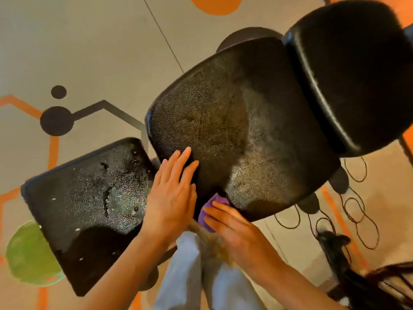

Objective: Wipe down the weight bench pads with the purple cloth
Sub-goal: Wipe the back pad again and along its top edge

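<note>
Below me a black weight bench shows three pads: a worn, flaking seat pad (89,209) at the lower left, a large middle pad (234,121) and a rounded top pad (348,70) at the upper right. My left hand (172,195) lies flat, fingers spread, on the near left corner of the middle pad. My right hand (237,233) presses the purple cloth (210,211) against that pad's near edge. Only a small bunch of the cloth shows between the two hands.
The floor (93,52) is grey-beige with orange, black and green painted shapes. Thin dark looped cords (357,204) and a dark object lie on the floor at the right. My light trouser legs (192,276) stand close to the bench's near side.
</note>
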### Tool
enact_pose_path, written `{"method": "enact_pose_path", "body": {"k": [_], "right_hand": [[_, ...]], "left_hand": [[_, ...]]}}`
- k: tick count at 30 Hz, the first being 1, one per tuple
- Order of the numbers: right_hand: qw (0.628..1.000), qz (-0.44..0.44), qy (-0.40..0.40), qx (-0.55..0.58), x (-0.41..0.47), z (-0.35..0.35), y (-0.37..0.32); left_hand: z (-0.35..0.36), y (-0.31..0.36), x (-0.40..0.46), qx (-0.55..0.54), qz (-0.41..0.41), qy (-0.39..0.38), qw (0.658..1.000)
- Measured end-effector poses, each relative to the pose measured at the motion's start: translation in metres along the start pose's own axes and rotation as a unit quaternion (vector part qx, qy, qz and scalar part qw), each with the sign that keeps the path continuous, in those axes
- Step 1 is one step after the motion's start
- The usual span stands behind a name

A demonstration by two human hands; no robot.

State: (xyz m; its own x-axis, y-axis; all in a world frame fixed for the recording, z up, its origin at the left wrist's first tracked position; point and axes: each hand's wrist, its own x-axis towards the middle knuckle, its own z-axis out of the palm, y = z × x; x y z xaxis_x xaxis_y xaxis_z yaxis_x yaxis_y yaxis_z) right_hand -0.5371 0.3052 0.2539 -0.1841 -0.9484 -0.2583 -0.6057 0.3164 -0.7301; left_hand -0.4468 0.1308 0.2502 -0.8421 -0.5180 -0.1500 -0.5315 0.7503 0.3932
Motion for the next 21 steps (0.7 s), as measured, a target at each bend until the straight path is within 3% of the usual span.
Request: {"method": "enact_pose_path", "body": {"k": [4, 10, 15, 21], "right_hand": [[0.994, 0.034, 0.106, 0.005, -0.029, -0.001, -0.006], [0.979, 0.124, 0.153, -0.047, -0.075, 0.013, -0.009], [0.953, 0.148, 0.260, 0.042, -0.094, 0.021, -0.008], [0.893, 0.211, 0.373, 0.140, -0.105, 0.041, -0.004]], "left_hand": [[0.015, 0.026, -0.007, 0.009, 0.076, -0.029, 0.997], [0.026, 0.053, -0.021, 0.040, 0.123, -0.076, 0.989], [0.029, 0.064, -0.033, 0.064, 0.161, -0.086, 0.981], [0.025, 0.065, -0.039, 0.073, 0.198, -0.092, 0.973]]}}
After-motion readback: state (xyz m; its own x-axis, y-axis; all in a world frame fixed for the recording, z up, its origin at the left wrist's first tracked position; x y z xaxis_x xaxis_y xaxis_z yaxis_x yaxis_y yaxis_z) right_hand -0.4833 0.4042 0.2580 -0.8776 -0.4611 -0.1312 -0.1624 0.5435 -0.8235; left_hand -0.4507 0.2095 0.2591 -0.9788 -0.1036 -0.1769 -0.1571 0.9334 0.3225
